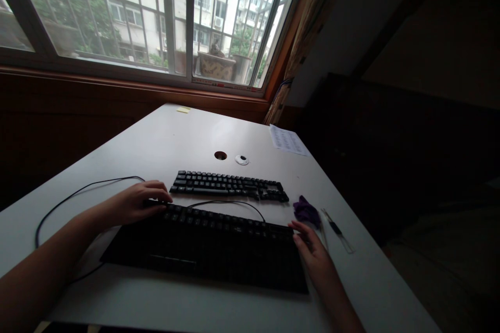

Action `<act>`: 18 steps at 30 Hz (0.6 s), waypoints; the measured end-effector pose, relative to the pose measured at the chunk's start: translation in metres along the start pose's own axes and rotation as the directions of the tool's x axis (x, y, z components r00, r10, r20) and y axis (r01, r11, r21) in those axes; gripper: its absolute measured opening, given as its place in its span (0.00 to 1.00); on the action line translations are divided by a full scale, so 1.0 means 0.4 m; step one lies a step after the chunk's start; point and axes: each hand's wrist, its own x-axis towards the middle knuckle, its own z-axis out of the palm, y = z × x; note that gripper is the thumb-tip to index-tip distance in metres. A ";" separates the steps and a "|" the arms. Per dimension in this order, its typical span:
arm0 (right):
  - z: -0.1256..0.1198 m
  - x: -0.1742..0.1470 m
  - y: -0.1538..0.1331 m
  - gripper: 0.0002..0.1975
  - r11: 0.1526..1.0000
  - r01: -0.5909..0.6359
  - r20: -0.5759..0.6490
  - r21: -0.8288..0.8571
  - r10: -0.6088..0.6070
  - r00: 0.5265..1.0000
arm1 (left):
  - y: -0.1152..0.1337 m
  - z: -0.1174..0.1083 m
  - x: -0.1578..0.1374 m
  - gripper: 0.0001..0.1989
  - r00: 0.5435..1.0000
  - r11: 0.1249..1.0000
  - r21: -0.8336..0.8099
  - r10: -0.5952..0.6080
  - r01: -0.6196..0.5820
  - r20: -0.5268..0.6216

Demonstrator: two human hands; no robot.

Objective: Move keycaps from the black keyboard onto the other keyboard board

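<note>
A black keyboard lies in front of me; keys show along its far side, and the dark near part shows little detail. My left hand is closed on its far left corner, thumb on the near side and fingers curled over. At the right end, my right hand grips the edge between thumb and fingers. Just beyond lies a block of loose black keycaps, set out in rows on the white table. A thin black cable loops between the keyboard and the keycaps.
Right of the keyboard lie a crumpled purple cloth and a wire keycap puller. Farther back are a cable hole, its round cover, a printed sheet and yellow sticky notes. More cable curves at left.
</note>
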 end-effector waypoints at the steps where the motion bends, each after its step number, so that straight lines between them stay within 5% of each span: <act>1: -0.001 0.000 -0.001 0.23 1.000 0.003 -0.003 -0.001 -0.003 1.000 | 0.000 0.000 0.000 0.10 1.000 1.000 0.001 -0.001 0.001 0.000; 18: -0.006 -0.004 -0.008 0.23 1.000 -0.031 0.023 0.001 0.031 0.999 | 0.003 -0.001 0.003 0.10 1.000 0.999 0.033 0.025 -0.025 -0.008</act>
